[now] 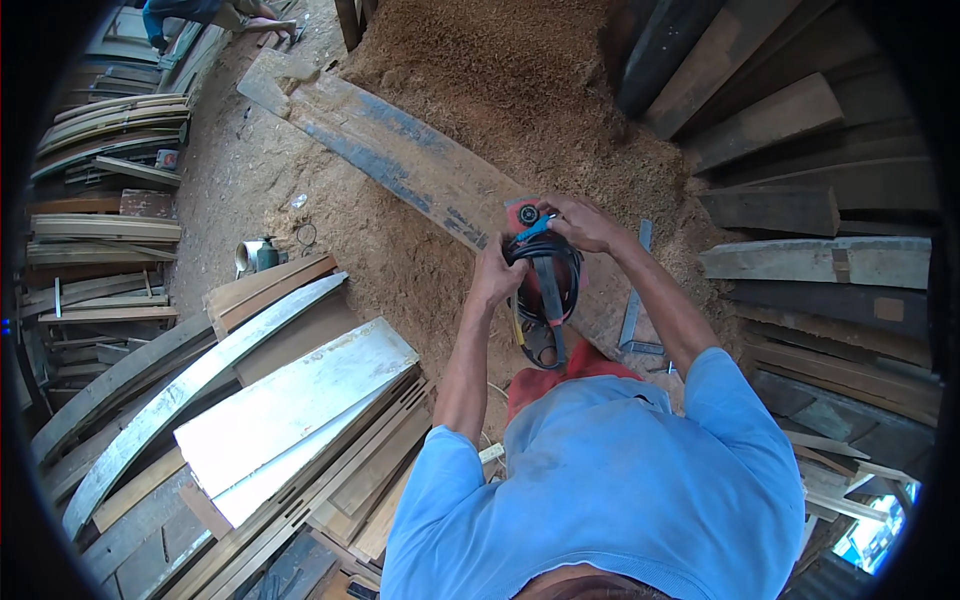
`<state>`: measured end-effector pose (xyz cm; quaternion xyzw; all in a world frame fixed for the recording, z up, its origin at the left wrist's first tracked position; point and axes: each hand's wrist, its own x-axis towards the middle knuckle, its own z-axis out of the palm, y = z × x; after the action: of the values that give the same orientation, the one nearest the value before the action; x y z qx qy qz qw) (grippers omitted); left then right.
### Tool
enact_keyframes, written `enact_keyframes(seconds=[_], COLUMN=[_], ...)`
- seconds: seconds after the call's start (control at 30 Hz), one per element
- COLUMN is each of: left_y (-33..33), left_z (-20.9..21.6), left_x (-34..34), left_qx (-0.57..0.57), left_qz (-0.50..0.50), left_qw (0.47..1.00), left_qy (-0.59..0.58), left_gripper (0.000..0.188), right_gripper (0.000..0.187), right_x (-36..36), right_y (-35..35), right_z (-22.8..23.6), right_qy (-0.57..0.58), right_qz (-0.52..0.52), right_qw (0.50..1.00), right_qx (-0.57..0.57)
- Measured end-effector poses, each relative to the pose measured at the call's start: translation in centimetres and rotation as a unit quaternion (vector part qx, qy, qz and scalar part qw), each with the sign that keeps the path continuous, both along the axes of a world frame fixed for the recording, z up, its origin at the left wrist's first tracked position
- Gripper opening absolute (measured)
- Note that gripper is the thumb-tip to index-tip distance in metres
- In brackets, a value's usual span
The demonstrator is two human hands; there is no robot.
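Observation:
A red and black power tool (548,285), which looks like an electric hand planer, rests at the near end of a long board. Loops of black cord (571,262) are wound about its body. My left hand (494,274) is closed at the left side of these loops, thumb toward the tool's top. With closed fingers, my right hand (584,222) pinches a small blue strip (534,229) lying across the cord near the tool's round black knob (528,214). What the blue strip is made of is too small to make out.
The long worn board (400,150) runs away to the far left over sawdust (480,60). An L-shaped metal square (632,300) lies right of the tool. Stacked planks (300,400) stand at left, more timber (790,210) at right. Another person's hand (272,26) shows at the far left.

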<state>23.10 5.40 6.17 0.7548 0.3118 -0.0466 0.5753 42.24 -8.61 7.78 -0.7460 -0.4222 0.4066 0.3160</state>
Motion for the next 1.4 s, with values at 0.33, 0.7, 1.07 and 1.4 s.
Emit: enact_keyframes(seconds=[0.33,0.7,1.07,1.4], left_y=[0.4,0.2,-2.2,-1.1], left_z=[1.7,0.6,-1.7,0.2], left_x=[1.6,2.9,3.0,4.5], left_qx=[0.070,0.084,0.244,0.241], left_qz=[-0.067,-0.108,-0.049,-0.092], left_qw=[0.995,0.987,0.968,0.966], left_qy=[0.016,-0.087,-0.030,-0.006], left_gripper=[0.048,0.054,0.035,0.023], right_gripper=[0.085,0.067,0.067,0.060], right_x=[1.3,0.5,4.0,1.6], right_y=[-1.0,-0.9,-0.6,-1.0], right_z=[-1.5,-0.6,-4.9,-2.7], right_qy=[-0.019,-0.125,-0.007,-0.078], right_qz=[0.142,0.166,0.173,0.129], right_qw=[0.987,0.976,0.985,0.985], right_qx=[-0.071,-0.064,-0.013,0.084])
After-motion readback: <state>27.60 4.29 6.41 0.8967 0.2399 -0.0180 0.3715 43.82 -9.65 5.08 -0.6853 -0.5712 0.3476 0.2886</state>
